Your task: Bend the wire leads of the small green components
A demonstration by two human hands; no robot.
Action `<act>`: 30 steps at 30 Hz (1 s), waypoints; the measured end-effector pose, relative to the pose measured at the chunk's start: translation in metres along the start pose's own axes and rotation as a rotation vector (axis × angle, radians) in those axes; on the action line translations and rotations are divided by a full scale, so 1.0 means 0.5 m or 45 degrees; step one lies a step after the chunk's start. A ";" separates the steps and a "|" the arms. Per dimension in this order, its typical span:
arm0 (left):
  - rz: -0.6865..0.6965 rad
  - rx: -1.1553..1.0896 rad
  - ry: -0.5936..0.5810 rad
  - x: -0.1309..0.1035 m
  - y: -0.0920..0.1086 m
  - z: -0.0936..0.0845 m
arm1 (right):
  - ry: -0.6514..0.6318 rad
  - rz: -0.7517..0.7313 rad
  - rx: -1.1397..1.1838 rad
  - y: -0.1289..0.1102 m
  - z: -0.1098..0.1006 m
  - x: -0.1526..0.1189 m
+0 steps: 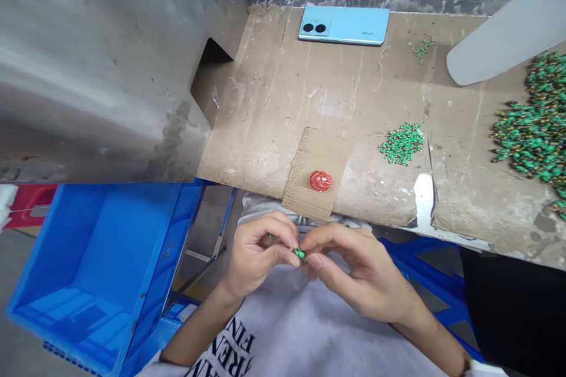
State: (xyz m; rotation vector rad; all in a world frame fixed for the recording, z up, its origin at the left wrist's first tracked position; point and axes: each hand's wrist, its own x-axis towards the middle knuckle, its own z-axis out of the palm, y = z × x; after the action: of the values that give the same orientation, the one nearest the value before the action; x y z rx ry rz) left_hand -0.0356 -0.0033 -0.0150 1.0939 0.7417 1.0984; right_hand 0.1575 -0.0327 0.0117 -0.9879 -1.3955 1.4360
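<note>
Just beyond the table's front edge, my left hand (264, 247) pinches a small green piece (299, 254) between thumb and forefinger. My right hand (354, 265) meets it from the right, its thumb and fingertips closed at the same piece. A bit of green also shows between the fingers of my left hand. Above the hands, a round red item (321, 181) sits on a cardboard piece (309, 156) at the table edge. Right of that lies a small pile of green pieces (402, 144) on the cardboard-covered table (274, 94).
A large heap of green pieces (537, 123) is at the right, near a white tube-like object (508, 29). At the back lies a light blue phone (345, 26). A metal housing (110, 65) stands left, above a blue crate (110, 247).
</note>
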 end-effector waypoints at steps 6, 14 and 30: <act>0.052 0.029 0.032 -0.007 -0.003 0.000 | 0.041 -0.144 -0.059 0.005 0.012 -0.005; 0.283 0.219 0.045 0.004 0.003 0.012 | 0.083 -0.176 -0.044 0.011 0.016 -0.012; 0.228 0.031 0.020 0.008 -0.003 0.018 | 0.057 0.090 0.385 0.007 0.014 -0.012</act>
State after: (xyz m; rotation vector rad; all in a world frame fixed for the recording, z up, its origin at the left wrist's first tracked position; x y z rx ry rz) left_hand -0.0259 -0.0023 -0.0135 1.1911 0.6812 1.2531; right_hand 0.1524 -0.0403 0.0083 -0.8740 -1.0803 1.6109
